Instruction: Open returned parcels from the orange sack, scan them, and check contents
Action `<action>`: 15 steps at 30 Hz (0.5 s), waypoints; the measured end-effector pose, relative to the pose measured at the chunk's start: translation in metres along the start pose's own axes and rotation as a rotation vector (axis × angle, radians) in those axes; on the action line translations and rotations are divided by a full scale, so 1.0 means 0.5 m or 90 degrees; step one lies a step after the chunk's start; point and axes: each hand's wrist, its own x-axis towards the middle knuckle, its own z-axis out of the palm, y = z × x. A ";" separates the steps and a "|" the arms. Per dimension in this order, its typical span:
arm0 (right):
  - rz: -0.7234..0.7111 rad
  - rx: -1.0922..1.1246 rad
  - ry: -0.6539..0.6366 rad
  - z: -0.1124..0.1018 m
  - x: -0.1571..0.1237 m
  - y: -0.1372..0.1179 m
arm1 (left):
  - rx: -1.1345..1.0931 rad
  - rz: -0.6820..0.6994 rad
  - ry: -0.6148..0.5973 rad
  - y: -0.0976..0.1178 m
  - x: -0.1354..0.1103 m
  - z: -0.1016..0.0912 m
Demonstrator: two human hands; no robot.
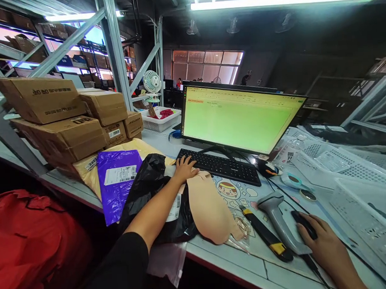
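My left hand (184, 169) lies on the left end of a black keyboard (227, 165), fingers spread. My right hand (323, 237) is wrapped over a black computer mouse (304, 225) on the desk mat. Under my left forearm is a black plastic mailer (150, 180) with a white label. A beige, bra-like cup piece (208, 207) rests against it, below the keyboard. Between my hands lie a black and yellow utility knife (265, 234) and a grey barcode scanner (281, 221). A monitor (239, 117) with a greenish-yellow screen stands behind the keyboard.
Cardboard boxes (61, 133) are stacked at the left, beside a purple mailer (118, 179). White plastic baskets (368, 200) stand at the right, near a tape roll (290, 180). A small fan (152, 81) and a white basket (160, 122) are behind. A red bag-like thing (37, 245) is at lower left.
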 end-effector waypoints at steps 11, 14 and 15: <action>-0.006 -0.007 0.000 0.012 -0.001 0.009 | 0.001 -0.012 0.002 0.007 -0.004 -0.009; -0.003 -0.023 -0.003 0.009 -0.002 0.007 | 0.003 -0.010 0.005 0.007 -0.005 -0.009; -0.005 -0.029 0.000 0.008 -0.003 0.005 | 0.003 -0.011 0.005 0.006 -0.005 -0.009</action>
